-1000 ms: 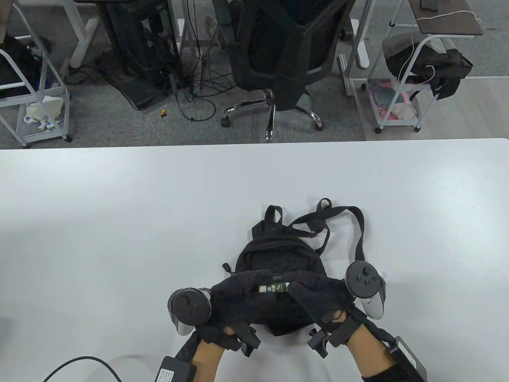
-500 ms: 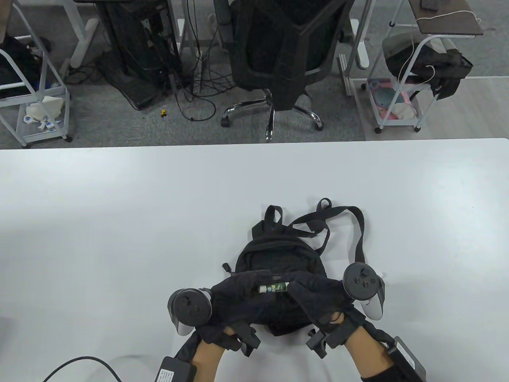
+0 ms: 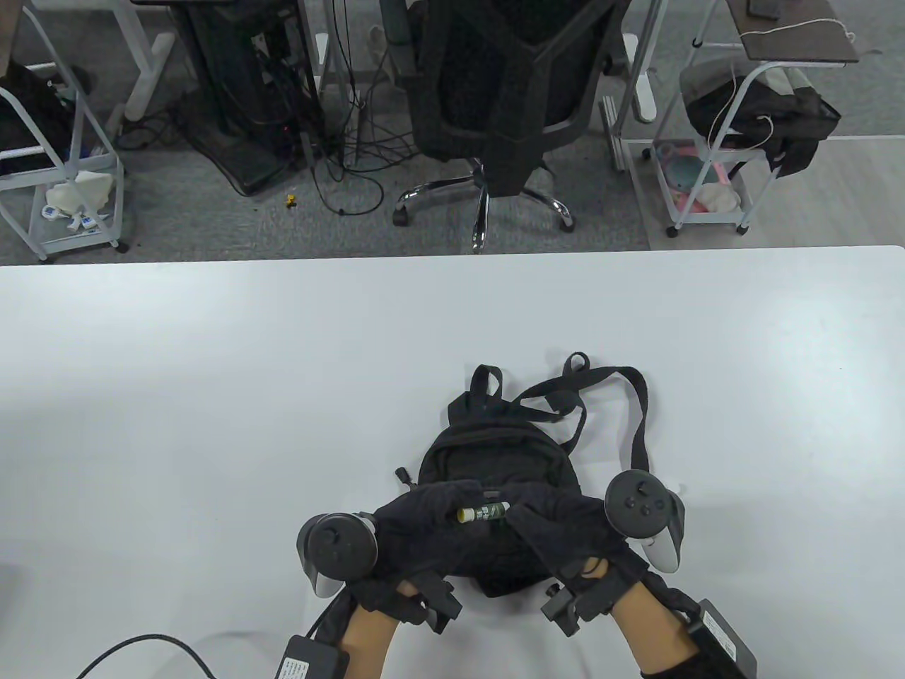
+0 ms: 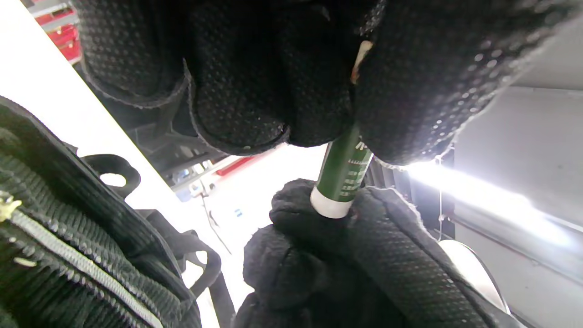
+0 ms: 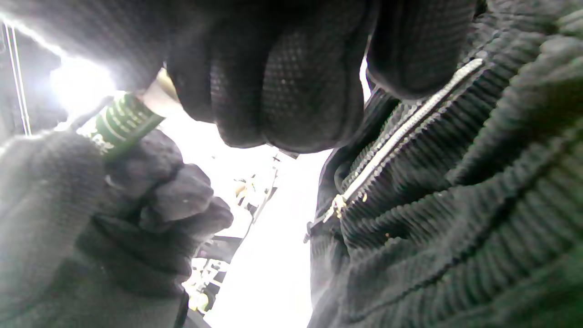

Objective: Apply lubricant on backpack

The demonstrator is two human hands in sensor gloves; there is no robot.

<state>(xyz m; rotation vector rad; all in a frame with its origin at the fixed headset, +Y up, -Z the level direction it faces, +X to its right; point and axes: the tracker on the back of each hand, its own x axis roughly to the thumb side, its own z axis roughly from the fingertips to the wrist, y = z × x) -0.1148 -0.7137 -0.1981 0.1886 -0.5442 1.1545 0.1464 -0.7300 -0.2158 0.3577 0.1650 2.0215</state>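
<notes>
I have both hands on the small green lubricant stick (image 3: 483, 511), held level just above the black backpack (image 3: 495, 453), which lies on the white surface (image 3: 212, 396). My left hand (image 3: 424, 527) pinches its white end, my right hand (image 3: 558, 527) grips the green end. It looks light, rigid and smooth, probably slippery, so I'd grip the barrel firmly. The backpack is soft ribbed fabric; its zipper (image 5: 401, 132) likely needs bracing.
</notes>
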